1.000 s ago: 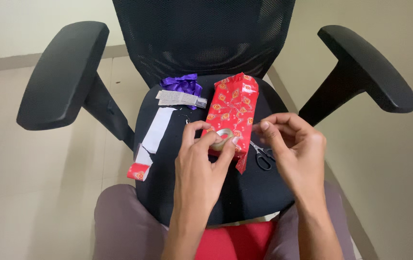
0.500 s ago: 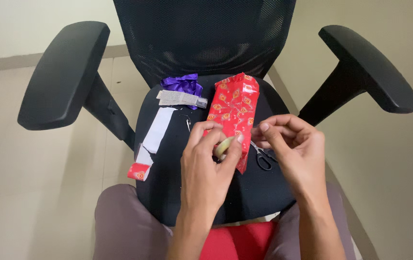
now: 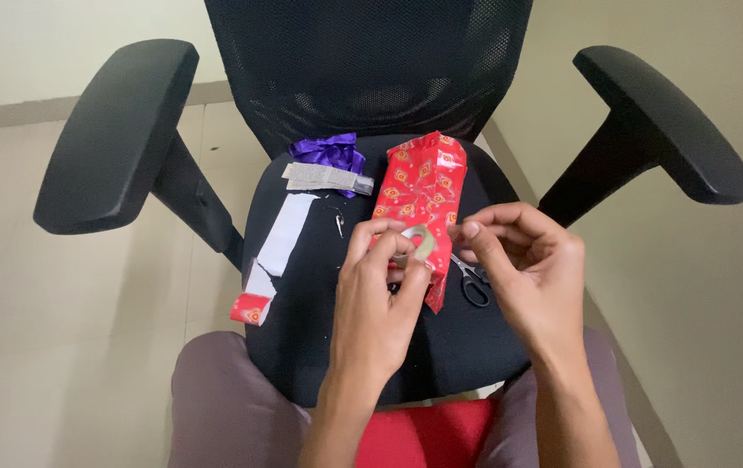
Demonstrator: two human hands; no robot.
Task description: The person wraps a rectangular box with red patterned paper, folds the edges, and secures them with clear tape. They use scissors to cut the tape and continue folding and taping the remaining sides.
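Head view: the small tape roll [image 3: 415, 244] sits pinched in the left hand [image 3: 380, 295] over the red wrapped parcel [image 3: 419, 204] on the chair seat [image 3: 319, 338]; the right hand [image 3: 519, 260] pinches near its edge. The tape could likely twist or stick to itself.

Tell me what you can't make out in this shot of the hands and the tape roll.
Head view only:
- Tape roll: mostly covered by left hand fingers.
- Any pulled tape strip toward right hand: too thin to see.
- Scissors: blades hidden behind the right hand.
- Red wrapped package: near end hidden by both hands.
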